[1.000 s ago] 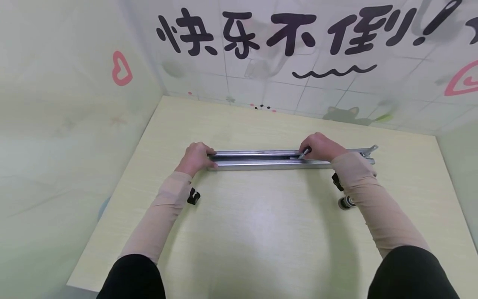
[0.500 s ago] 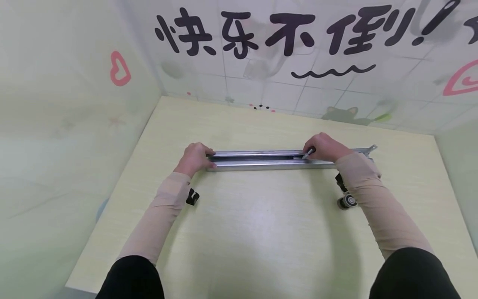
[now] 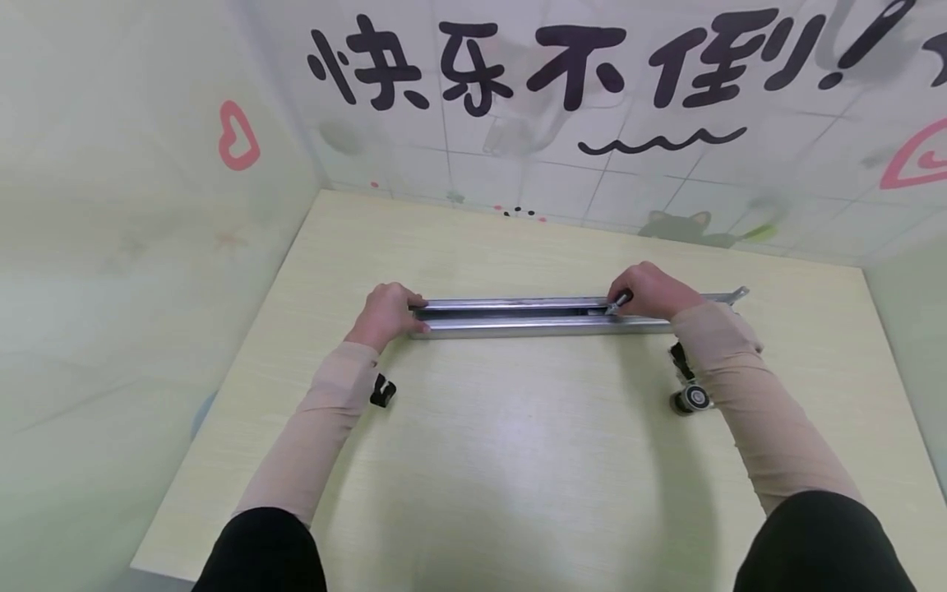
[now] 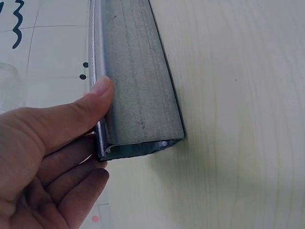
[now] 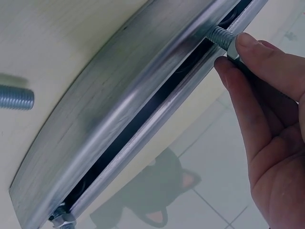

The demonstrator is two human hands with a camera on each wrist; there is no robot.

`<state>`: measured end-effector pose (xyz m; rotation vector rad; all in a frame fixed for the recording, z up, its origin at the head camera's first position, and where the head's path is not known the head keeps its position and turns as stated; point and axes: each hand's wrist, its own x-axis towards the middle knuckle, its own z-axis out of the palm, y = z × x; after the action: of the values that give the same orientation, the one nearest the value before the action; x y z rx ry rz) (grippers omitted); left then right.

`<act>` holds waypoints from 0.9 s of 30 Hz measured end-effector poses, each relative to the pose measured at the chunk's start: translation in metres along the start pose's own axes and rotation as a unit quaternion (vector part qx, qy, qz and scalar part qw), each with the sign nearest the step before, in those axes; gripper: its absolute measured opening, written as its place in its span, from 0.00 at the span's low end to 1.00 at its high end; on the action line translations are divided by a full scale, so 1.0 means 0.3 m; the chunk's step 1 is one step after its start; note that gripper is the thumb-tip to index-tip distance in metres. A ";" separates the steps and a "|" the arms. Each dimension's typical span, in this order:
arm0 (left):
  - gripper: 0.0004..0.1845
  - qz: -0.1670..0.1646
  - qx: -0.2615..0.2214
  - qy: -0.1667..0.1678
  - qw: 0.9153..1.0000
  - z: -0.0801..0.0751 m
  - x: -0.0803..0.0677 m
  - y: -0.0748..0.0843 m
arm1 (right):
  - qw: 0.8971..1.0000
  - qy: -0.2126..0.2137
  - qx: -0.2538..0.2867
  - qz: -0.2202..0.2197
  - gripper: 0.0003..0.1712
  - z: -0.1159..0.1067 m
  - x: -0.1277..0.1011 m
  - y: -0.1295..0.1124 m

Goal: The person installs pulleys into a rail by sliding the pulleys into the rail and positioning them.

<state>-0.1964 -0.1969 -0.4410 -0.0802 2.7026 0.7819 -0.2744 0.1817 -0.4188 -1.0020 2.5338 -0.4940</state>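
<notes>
Two hands are working a long metal rail (image 3: 518, 316) lying across the table (image 3: 518, 460). Her left hand (image 3: 385, 312) is gripping its left end, thumb on top, while the right hand (image 3: 651, 292) is pinching a threaded bolt (image 5: 220, 36) in the rail's slot.

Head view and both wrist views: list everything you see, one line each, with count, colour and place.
metal track: one, silver, lying across the middle of the table.
threaded bolt: one, silver, standing in the track's slot, pinched by the right hand.
roller wheel part: one, black and silver, on the table beside the right forearm, its threaded stud showing in the right wrist view.
black clip: one, black, on the table beside the left forearm.
table: one, pale wood.
wall stickers: black lettering, pink hearts, behind the table.
left hand: grips the track's left end.
right hand: pinches the bolt.
</notes>
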 end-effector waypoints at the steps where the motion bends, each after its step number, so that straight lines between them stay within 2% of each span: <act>1: 0.26 0.001 0.001 0.000 1.000 0.000 0.001 0.002 | 1.000 0.000 -0.001 0.002 0.09 -0.003 -0.004 0.004; 10: 0.26 0.009 0.003 0.005 1.000 0.003 0.011 0.004 | 1.000 -0.006 0.001 -0.002 0.10 -0.021 -0.021 0.019; 16: 0.26 0.017 0.009 0.007 1.000 0.000 0.008 0.000 | 0.999 -0.022 0.004 0.042 0.23 -0.041 -0.053 0.059; 21: 0.25 0.016 0.008 0.009 1.000 0.001 0.010 -0.006 | 0.995 -0.030 -0.027 0.088 0.32 -0.048 -0.099 0.112; 27: 0.25 0.019 0.006 0.008 1.000 0.004 0.007 -0.002 | 0.993 -0.034 -0.032 0.105 0.38 -0.014 -0.132 0.178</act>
<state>-0.1979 -0.1967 -0.4430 -0.0327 2.7303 0.7789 -0.2802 0.2470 -0.4308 -0.7490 2.5693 -0.3136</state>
